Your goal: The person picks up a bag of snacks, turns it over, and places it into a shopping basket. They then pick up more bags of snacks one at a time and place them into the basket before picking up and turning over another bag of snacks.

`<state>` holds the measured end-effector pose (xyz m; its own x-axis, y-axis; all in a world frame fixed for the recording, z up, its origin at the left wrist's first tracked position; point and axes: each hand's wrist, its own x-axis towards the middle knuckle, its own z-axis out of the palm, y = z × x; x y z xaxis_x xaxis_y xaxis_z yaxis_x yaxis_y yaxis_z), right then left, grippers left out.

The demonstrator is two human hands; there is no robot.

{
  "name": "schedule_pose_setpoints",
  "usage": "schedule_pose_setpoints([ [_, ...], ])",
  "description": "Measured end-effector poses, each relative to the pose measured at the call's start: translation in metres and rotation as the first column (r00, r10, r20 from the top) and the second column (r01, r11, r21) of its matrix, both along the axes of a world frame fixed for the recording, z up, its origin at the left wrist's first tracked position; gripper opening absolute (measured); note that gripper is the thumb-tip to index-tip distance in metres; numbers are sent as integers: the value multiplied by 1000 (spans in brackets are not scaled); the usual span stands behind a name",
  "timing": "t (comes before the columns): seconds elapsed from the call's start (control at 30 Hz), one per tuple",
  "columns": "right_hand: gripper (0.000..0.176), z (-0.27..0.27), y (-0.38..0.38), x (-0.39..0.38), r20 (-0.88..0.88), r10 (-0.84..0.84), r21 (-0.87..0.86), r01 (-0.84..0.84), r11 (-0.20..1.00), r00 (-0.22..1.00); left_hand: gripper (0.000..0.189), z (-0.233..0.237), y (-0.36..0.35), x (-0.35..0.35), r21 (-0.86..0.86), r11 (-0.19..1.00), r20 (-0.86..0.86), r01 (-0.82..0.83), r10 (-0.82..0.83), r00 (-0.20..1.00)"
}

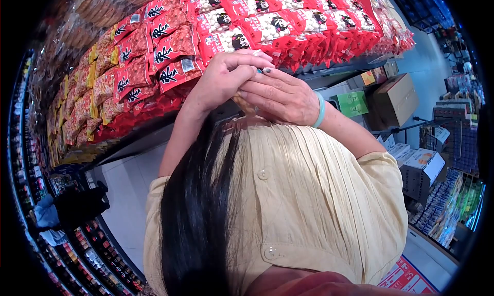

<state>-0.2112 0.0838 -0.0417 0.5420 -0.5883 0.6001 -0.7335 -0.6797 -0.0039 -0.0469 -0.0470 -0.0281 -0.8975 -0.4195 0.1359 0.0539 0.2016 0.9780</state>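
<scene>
Both of my hands are raised in front of my chest and pressed together. My left hand (222, 79) curls its fingers over the fingertips of my right hand (282, 98), which wears a pale green bangle (320, 110) at the wrist. A small tan shape (245, 104) shows under the joined hands; I cannot tell what it is or whether either hand holds it. Just beyond the hands lie red snack packs (170, 54) and red-and-white packs (267, 26) on a sloped display. My long dark hair (198, 208) hangs over my cream pleated shirt (319, 193).
Orange and yellow packs (77, 105) fill the display's left end. Cardboard boxes (396, 98) and a white carton (422, 165) stand on the floor at right, with stocked shelves (442, 203) beyond. A low rack of small goods (82, 244) runs along the left, and a black bag (77, 206) sits on the pale tiled floor (128, 193).
</scene>
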Motion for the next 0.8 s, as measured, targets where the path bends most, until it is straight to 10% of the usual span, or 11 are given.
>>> schedule_pose_setpoints([
  [0.8,44,-5,4,-3,-57,-47,7,48,999,997,34,-6,-2,-4,-1,999,-64,39,-39,997],
])
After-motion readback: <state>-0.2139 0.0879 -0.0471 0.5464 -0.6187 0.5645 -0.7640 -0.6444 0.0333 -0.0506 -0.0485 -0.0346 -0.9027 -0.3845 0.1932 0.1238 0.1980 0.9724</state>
